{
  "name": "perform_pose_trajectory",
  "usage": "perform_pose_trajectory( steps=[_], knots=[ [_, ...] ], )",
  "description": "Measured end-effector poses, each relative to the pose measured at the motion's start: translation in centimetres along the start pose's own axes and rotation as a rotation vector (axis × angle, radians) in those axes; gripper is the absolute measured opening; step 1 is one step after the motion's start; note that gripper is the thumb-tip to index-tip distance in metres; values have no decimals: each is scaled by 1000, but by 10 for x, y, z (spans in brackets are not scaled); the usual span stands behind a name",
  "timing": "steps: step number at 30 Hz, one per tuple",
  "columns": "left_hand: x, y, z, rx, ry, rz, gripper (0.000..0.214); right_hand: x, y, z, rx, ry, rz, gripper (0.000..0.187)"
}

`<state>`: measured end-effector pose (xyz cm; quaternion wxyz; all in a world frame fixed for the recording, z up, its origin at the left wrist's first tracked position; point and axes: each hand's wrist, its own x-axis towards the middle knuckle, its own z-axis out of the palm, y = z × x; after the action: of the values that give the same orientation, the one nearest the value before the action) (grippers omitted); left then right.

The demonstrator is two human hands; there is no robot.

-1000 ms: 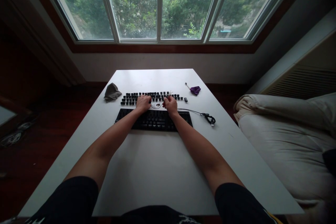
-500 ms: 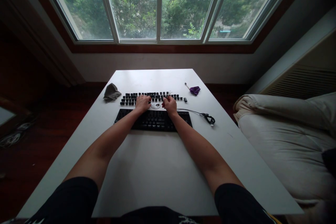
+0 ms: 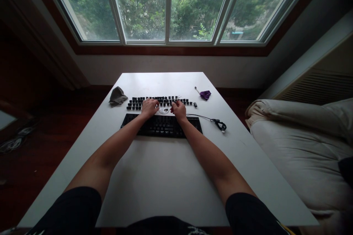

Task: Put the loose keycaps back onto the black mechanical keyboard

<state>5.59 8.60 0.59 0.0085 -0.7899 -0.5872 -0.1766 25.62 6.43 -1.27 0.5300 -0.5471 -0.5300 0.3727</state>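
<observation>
Above the far edge of a black keyboard (image 3: pixel 165 126), my left hand (image 3: pixel 149 108) curls among loose black keycaps (image 3: pixel 136 107). Its thumb and forefinger bend toward each other around something small and dark that I cannot make out. My right hand (image 3: pixel 179 110) is closed in a pinch on a wire keycap puller (image 3: pixel 178 98), whose thin metal prongs stick up past the fingers. Between both hands lies a small round whitish dish (image 3: pixel 164 110) with something dark in it. My forearms cross over the keyboard and hide parts of its left and right sides.
A grey cloth (image 3: pixel 118 96) lies at the white table's (image 3: pixel 165 183) left. Toward the far right are a purple cloth (image 3: pixel 205 95) and a thin brush (image 3: pixel 196 90). The keyboard's bundled cable (image 3: pixel 219 125) rests right of it, and a beige sofa (image 3: pixel 298 147) stands beside the table.
My left hand has shifted very slightly to the left. My right hand keeps its pinch on the keycap puller, and the view has tilted a little.
</observation>
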Motion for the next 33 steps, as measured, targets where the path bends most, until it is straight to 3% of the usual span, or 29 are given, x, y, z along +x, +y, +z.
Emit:
perform_pose_trajectory(
  steps=[6,11,14,18,25,30,33],
  knots=[
    [-21,1,-15,-67,31,18,19,-5,-2,6,-53,-42,-101,27],
    [-51,-7,-21,-90,-11,69,19,-18,-15,14,19,-290,-226,25],
    [-62,-14,-25,-98,-105,113,17,-27,-23,18,33,-422,-250,23],
    [-69,-21,-28,-142,-162,158,23,-35,-30,22,-37,-484,-232,23],
    [-76,-24,-24,-148,-135,155,29,-36,-29,23,-81,-632,-268,19],
    [-80,-24,-24,-123,-108,154,28,-40,-34,23,-124,-755,-404,20],
    [-83,-23,-26,-115,-87,161,27,-44,-35,25,-199,-750,-496,18]
  ],
)
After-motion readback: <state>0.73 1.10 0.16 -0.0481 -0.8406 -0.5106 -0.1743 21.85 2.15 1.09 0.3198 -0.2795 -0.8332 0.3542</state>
